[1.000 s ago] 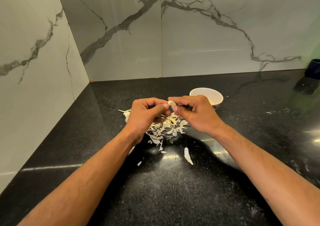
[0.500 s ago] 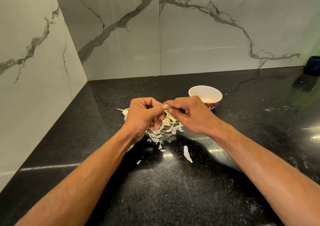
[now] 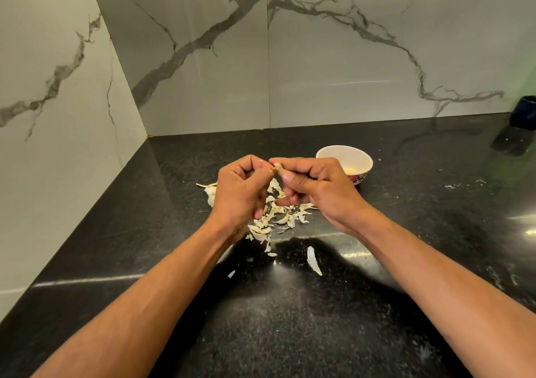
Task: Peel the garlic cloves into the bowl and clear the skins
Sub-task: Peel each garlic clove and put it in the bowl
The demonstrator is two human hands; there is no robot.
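Since a second ago both hands have been raised slightly – left hand (image 3: 240,195) and right hand (image 3: 319,192) are pinched on one garlic clove (image 3: 275,169) above the skins (image 3: 272,218); small, slippery – best gripped at its ends, bowl (image 3: 344,158) rightward on the bench (image 3: 290,319)

L hand (image 3: 240,196) has turned, its lower fingers (image 3: 259,212) now uncurled downward toward skins pile (image 3: 275,218); garlic clove (image 3: 275,169) more hidden btwn both hands, R hand (image 3: 319,189) barely shifted.
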